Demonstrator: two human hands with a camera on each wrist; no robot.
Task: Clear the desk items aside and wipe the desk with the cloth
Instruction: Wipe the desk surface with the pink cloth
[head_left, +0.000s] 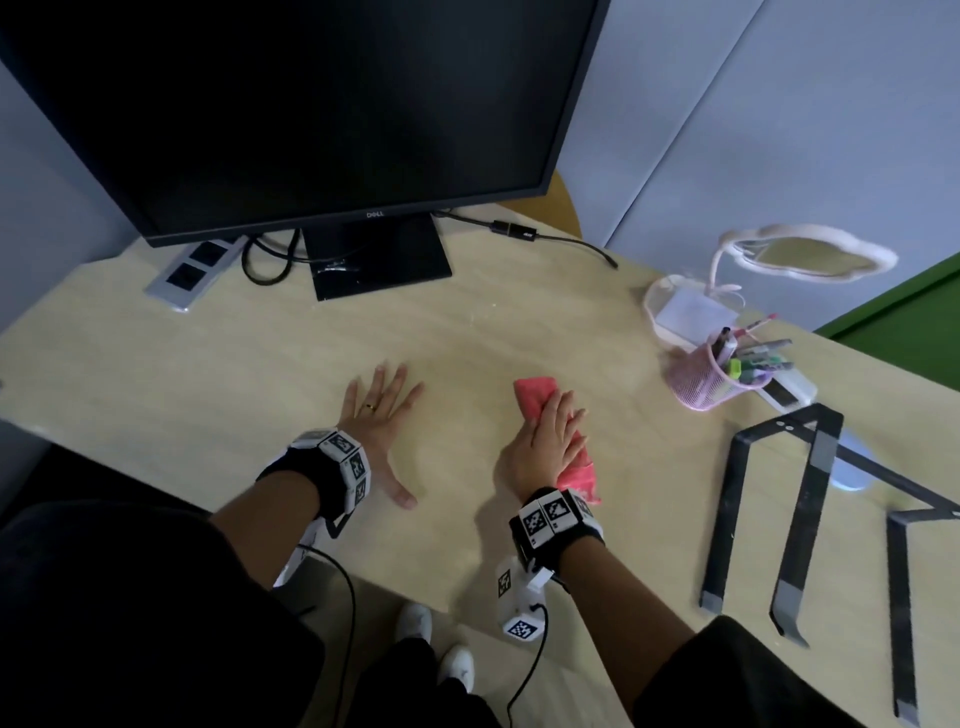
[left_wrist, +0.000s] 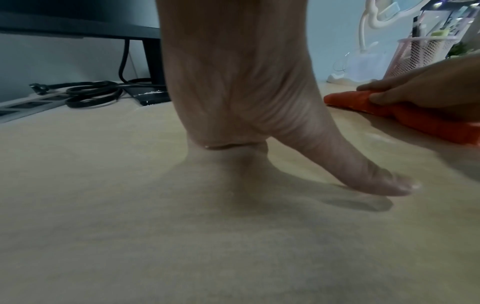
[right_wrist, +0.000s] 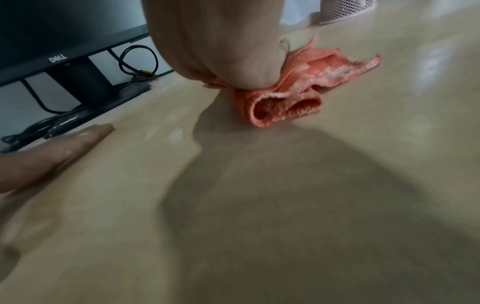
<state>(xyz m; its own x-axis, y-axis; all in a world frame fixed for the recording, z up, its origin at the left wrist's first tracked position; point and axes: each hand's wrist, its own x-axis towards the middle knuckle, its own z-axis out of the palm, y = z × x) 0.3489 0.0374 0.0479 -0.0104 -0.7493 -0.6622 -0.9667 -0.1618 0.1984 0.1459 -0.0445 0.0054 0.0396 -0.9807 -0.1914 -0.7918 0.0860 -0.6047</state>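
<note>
A pink-red cloth lies folded on the light wooden desk, right of centre. My right hand lies on top of it with straight fingers, pressing it onto the desk. From the left wrist the right hand shows its thumb against the side of the cloth. The right wrist view has the palm on the rumpled cloth. My left hand rests flat on the bare desk to the left, fingers spread and holding nothing; its thumb touches the surface.
A black monitor on its stand fills the back, with a power strip and looped cables beside it. At the right stand a pink mesh pen cup, a white lamp and a black laptop stand.
</note>
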